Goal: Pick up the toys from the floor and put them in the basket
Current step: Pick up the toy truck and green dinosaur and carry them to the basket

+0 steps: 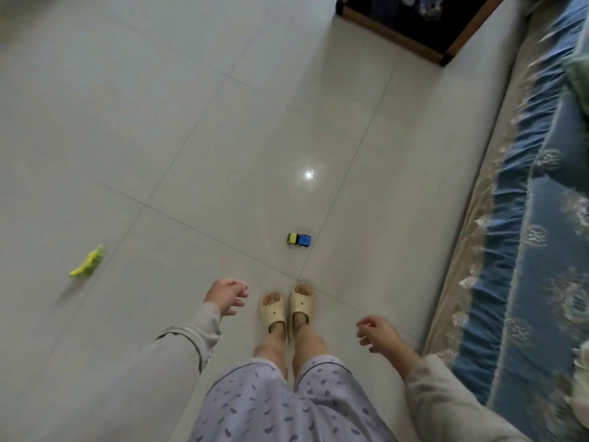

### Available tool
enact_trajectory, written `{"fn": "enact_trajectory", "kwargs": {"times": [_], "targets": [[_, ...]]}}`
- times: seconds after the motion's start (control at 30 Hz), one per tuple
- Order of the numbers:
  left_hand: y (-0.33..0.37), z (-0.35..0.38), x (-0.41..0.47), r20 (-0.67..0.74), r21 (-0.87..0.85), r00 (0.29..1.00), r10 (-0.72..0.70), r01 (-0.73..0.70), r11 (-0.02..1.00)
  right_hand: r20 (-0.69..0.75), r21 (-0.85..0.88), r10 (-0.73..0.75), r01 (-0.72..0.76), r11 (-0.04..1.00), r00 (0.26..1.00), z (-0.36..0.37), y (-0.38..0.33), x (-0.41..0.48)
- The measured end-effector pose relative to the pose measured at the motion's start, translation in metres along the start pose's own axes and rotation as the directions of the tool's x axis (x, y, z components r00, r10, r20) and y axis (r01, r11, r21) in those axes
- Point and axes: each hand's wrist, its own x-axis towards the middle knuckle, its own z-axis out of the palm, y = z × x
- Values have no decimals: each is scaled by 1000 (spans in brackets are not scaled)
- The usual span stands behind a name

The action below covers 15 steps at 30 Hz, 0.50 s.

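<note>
A small blue and yellow toy truck (299,239) stands on the pale tiled floor just ahead of my feet. A green and yellow toy (87,263), long and thin, lies on the floor far to the left. My left hand (227,296) hangs over the floor left of my feet, fingers loosely apart and holding nothing. My right hand (377,334) hangs to the right of my feet, fingers curled apart and also holding nothing. Both hands are well above the toys. No basket is in view.
A sofa or bed with a blue patterned cover and lace trim (522,237) runs along the right side. A dark wooden-framed piece of furniture (414,39) stands at the top right. My feet in cream slippers (287,309) stand on the tiles.
</note>
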Motion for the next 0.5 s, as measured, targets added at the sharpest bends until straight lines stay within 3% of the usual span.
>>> {"fn": "enact_trajectory", "kwargs": {"times": [0.23, 0.5], "targets": [[-49, 15, 58, -3, 134, 983, -186, 184, 974, 66, -64, -46, 50, 997, 997, 2, -71, 97], [-53, 50, 181, -63, 112, 979, -196, 202, 973, 83, 11, -12, 11, 1000, 996, 25, -98, 246]]}}
